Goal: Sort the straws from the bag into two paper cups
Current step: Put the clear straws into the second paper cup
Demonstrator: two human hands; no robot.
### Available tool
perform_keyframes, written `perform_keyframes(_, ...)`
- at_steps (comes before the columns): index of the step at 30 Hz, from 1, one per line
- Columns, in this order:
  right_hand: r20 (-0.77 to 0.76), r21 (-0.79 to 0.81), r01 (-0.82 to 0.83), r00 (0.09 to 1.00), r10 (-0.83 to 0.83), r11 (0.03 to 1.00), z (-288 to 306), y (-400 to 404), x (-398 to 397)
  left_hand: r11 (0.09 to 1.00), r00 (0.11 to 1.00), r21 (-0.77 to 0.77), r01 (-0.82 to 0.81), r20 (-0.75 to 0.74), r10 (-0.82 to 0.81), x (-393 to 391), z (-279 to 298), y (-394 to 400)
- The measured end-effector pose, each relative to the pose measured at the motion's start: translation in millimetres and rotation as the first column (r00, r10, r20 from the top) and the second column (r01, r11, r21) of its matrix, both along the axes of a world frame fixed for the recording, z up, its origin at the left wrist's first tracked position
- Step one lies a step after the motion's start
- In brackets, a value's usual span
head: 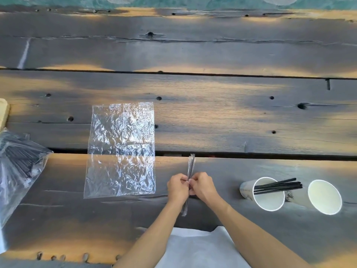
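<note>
My left hand [177,187] and my right hand [202,185] meet at the middle of a thin bundle of wrapped black straws [190,165], which stands nearly upright between them; both pinch it. Its lower end pokes out below my left wrist. To the right, two white paper cups lie tilted on the table: the left cup [249,190] holds several black straws [278,186] sticking out to the right, and the right cup [324,197] looks empty inside. At the far left lies a clear bag of black straws [17,159].
A flat, empty clear plastic bag [120,149] lies left of my hands on the dark wooden plank table [212,117]. A gap between planks runs just beyond my hands. A pale wooden block [3,115] sits at the left edge. White cloth [197,248] covers my lap.
</note>
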State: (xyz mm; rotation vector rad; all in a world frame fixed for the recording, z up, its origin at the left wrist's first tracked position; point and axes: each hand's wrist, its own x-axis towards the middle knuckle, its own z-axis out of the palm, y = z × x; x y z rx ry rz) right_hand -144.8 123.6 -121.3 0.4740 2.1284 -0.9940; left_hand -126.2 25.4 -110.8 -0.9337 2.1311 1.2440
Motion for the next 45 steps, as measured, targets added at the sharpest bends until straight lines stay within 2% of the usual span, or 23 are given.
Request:
perform_keyframes(6, 0.086, -0.148, 0.185, 0.981, -0.173, 0.972, -7, 7, 3, 0.993, 0.998, 0.103, -0.059, 0.007, 0.058, 0, 1, -5)
perform_keyframes(11, 0.131, -0.341, 0.271, 0.962, -0.240, 0.900, 3, 12, 0, 0.959, 0.992, 0.255, -0.120, -0.017, 0.128, 3, 3, -7)
perform_keyframes(17, 0.137, -0.465, 0.325, 0.946, -0.295, 0.824, 35, 24, -11, 0.910, 0.983, 0.397, -0.121, -0.077, 0.165, 4, 25, -5)
perform_keyframes(22, 0.120, -0.624, 0.358, 0.922, -0.368, 0.695, 76, 50, -9, 0.857, 0.992, 0.502, 0.113, -0.109, -0.066, 11, 45, 1)
perform_keyframes(24, 0.094, -0.652, 0.348, 0.918, -0.384, 0.673, 91, 62, -4, 0.859, 0.972, 0.463, 0.219, -0.182, -0.150, 17, 57, 9)
perform_keyframes(28, 0.029, -0.678, 0.337, 0.900, -0.434, 0.653, 119, 94, 10, 0.857, 0.916, 0.371, 0.359, -0.315, -0.247, 22, 86, 32)
perform_keyframes(34, -0.046, -0.748, 0.265, 0.894, -0.446, 0.609, 160, 160, 38, 0.762, 0.867, 0.440, 0.475, -0.381, -0.321, 32, 123, 81)
perform_keyframes(37, -0.135, -0.717, 0.238, 0.875, -0.466, 0.655, 170, 195, 55, 0.734, 0.840, 0.431, 0.525, -0.400, -0.365, 40, 125, 107)
perform_keyframes(40, -0.192, -0.691, 0.334, 0.770, -0.608, 0.641, 175, 237, 70, 0.781, 0.867, 0.410, 0.471, -0.379, -0.324, 51, 121, 131)
perform_keyframes(43, -0.205, -0.715, 0.470, 0.566, -0.799, 0.517, 180, 293, 86, 0.872, 0.942, 0.416, 0.258, -0.310, -0.131, 62, 115, 145)
perform_keyframes(45, -0.240, -0.726, 0.529, 0.404, -0.882, 0.440, 180, 327, 95, 0.900, 0.965, 0.416, 0.130, -0.262, -0.018, 70, 110, 150)
